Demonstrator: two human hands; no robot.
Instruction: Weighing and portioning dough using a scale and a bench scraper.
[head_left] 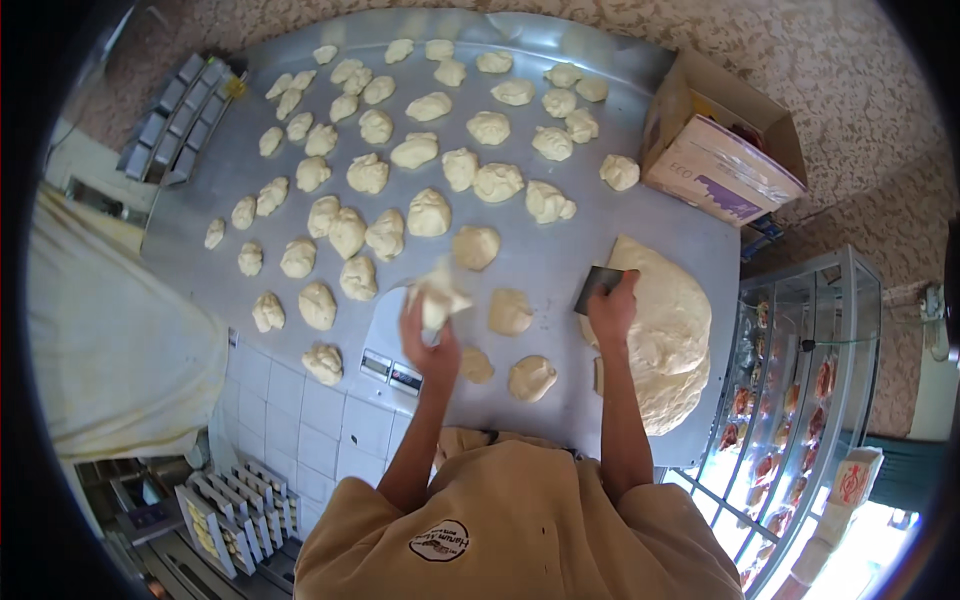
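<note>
The left hand holds a dough piece near a scale, the right hand a scraper.

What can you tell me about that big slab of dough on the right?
The large dough slab is pale cream and soft-looking, a thick, rounded mass lying flat on the grey metal table. Its upper part looks smoother; the lower part is lumpier and creased. At its left edge, the right hand grips a dark, flat scraper; whether the blade touches the dough is hard to tell. The right forearm hides some of that edge.
</note>
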